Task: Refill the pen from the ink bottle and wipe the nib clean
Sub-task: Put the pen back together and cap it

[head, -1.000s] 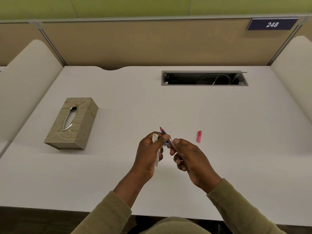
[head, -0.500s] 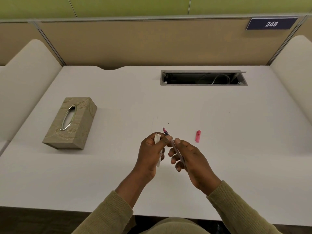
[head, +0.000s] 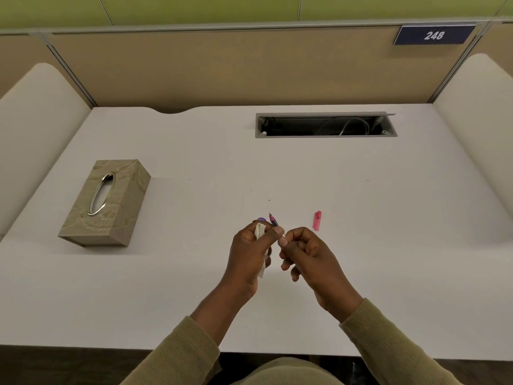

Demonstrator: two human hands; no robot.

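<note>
Both olive sleeves are cut off by the bottom edge. Above the white desk, the left hand is curled around a crumpled white tissue, thumb pressed toward the pen. The right hand pinches the pen's lower end between thumb and forefinger, its other fingers loosely curled; most of the barrel is hidden between the hands. Only the pink front section and dark nib poke out, pointing away. A bluish-purple object peeks out behind the left knuckles, too hidden to identify. A pink pen cap lies just right. Farther left sits a tissue box; beyond, an open cable tray.
</note>
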